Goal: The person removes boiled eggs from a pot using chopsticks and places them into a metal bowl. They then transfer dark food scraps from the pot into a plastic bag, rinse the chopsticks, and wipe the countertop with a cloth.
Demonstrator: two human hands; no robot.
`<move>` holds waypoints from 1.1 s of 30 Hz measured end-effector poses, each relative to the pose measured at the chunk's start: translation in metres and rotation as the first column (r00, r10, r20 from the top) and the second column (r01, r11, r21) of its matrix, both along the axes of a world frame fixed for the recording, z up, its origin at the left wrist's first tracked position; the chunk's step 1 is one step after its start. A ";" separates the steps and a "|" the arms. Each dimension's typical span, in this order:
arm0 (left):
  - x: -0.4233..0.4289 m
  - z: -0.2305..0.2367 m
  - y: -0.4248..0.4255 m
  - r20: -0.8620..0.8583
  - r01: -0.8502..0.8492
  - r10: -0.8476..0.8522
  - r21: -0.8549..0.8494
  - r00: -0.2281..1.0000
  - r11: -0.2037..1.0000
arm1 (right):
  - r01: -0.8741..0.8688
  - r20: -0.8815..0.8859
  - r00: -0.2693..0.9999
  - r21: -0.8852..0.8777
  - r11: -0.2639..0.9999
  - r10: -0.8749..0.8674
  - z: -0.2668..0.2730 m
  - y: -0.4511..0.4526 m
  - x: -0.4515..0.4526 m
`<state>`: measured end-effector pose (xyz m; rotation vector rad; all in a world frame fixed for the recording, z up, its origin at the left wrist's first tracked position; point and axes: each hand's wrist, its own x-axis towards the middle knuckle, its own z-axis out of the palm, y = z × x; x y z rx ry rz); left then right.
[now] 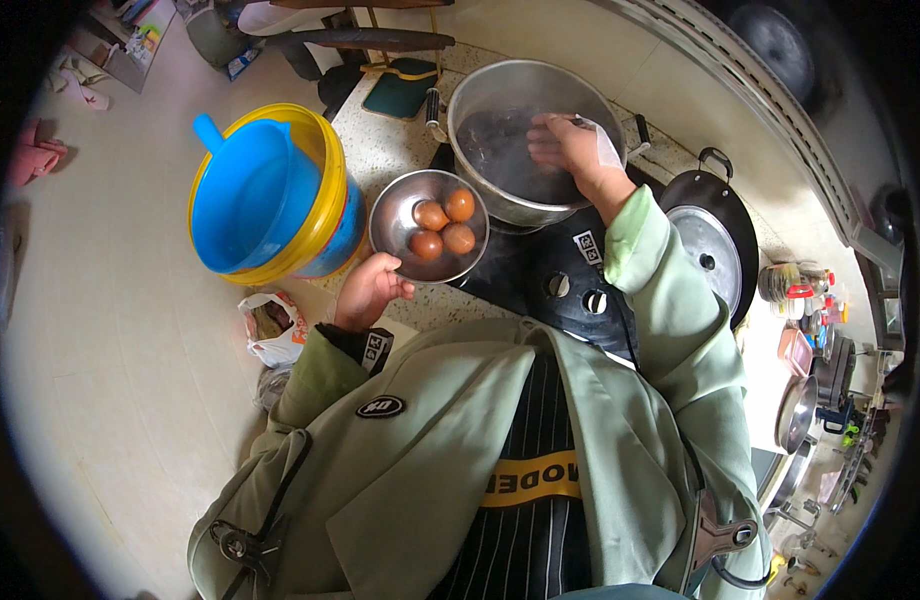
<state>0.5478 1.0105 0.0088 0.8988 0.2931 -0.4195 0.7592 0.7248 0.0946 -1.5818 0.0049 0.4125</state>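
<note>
My left hand (370, 291) grips the near left rim of a steel bowl (390, 217), its thumb at the edge. Several brown eggs (458, 238) lie in the bowl, which is beside a large steel pot (539, 73) on the stove. Dark liquid (501, 142) fills part of the pot and steam rises from it. Over the pot's right side is my right hand (561, 144), with a white patch near the wrist. Its fingers are partly curled above the liquid, and whether they hold anything is hidden.
A blue plastic dipper (250, 199) sits in a yellow-rimmed bucket (329, 176) at the left. Right of the pot stands a black wok (745, 225) with a metal lid (706, 251). The black gas stove (531, 262) has two knobs. A plastic bag (284, 346) is below the bucket.
</note>
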 end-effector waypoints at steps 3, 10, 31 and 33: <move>0.000 0.000 0.000 -0.023 -0.002 0.002 -0.003 1.000 1.000 | 0.029 -0.093 0.995 0.092 0.995 -0.021 0.003 -0.004 -0.002; 0.001 -0.004 0.001 -0.001 -0.001 0.001 -0.014 1.000 1.000 | 0.057 -0.133 0.991 0.197 0.979 -0.031 0.012 -0.020 -0.005; -0.007 -0.007 0.001 -0.003 -0.024 0.024 -0.198 1.000 0.980 | 0.165 0.636 0.624 -0.676 0.718 0.455 0.064 -0.056 -0.069; -0.009 -0.007 -0.001 -0.032 -0.043 0.038 -0.193 0.999 0.980 | 0.094 0.646 0.677 -0.551 0.829 0.352 0.074 -0.063 -0.098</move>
